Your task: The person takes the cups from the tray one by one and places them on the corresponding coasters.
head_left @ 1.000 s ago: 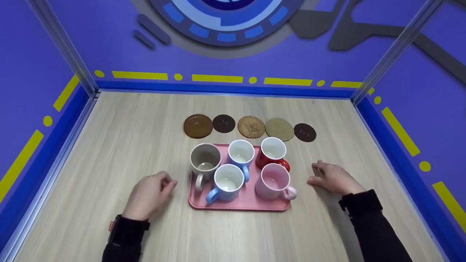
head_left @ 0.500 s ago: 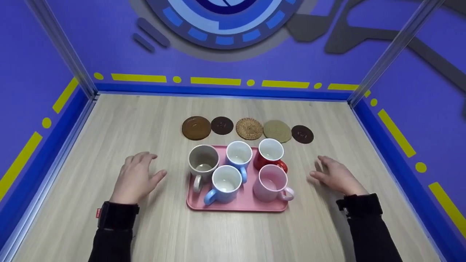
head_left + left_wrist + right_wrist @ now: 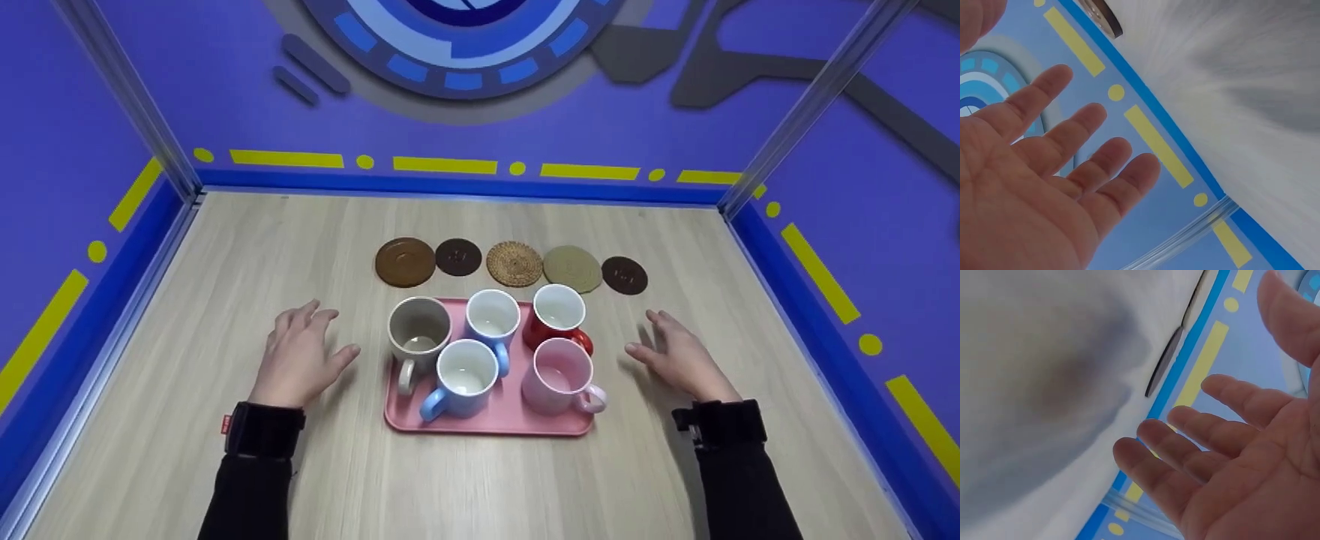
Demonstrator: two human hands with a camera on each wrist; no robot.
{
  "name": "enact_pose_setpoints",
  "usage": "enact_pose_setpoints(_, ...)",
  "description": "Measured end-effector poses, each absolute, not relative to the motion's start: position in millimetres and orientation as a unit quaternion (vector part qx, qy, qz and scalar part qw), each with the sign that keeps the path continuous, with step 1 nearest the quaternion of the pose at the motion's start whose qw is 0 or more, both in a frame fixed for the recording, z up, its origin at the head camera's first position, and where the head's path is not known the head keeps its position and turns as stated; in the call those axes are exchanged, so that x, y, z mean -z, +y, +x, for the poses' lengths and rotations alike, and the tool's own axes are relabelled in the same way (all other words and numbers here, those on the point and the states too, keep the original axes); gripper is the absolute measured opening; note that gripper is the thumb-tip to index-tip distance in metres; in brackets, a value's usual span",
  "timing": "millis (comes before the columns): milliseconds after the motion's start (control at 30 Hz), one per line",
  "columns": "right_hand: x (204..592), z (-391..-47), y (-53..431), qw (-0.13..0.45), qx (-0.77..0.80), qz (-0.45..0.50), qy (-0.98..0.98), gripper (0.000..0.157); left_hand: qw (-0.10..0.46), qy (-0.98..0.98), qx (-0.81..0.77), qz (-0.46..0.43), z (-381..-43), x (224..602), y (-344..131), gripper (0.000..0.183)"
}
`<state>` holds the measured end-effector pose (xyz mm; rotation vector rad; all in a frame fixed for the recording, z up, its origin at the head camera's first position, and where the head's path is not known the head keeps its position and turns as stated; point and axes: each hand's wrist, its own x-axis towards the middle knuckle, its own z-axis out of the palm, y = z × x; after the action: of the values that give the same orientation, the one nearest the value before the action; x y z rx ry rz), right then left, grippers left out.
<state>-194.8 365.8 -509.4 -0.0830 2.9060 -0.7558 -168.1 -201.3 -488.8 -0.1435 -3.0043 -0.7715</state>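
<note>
A pink tray [image 3: 495,421] lies mid-table, bearing several upright mugs. On its left stands a grey mug [image 3: 420,330]. Beside that are a rear light blue mug [image 3: 493,315] and a front light blue mug [image 3: 466,375]. A red mug [image 3: 555,319] with a white inside stands behind a pink mug [image 3: 556,379] on the right. Left of the tray my left hand [image 3: 300,364] is held with fingers spread, holding nothing; its palm shows in the left wrist view. To the tray's right my right hand [image 3: 682,358] has its fingers extended and thumb apart, also holding nothing.
Behind the tray runs a row of round coasters: a brown wooden one [image 3: 405,262], a dark one [image 3: 458,257], a woven one [image 3: 514,264], a beige one [image 3: 572,268] and another dark one [image 3: 625,275]. Purple-blue panels [image 3: 247,112] enclose the table [image 3: 225,300].
My left hand has uncurled and spread its fingers, shifting left and then back toward the tray. My right hand has opened its fingers and moved slightly. Mugs and coasters have stayed in place.
</note>
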Motion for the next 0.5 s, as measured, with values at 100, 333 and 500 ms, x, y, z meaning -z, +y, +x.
enact_pose_setpoints(100, 514, -191, 356, 0.079, 0.262, -0.032, 0.961, 0.088, 0.012, -0.967, 0.249, -0.053, -173, 493, -197, 0.066)
enact_pose_setpoints(333, 520, -180, 326, 0.073, 0.287, -0.066, 0.953, 0.069, -0.001, -0.962, 0.267, -0.066, -194, 504, -185, 0.065)
enact_pose_setpoints(500, 523, -174, 309, 0.096, 0.287, -0.106, 0.947, 0.026, -0.013, -0.95, 0.305, -0.07, -218, 510, -179, 0.062)
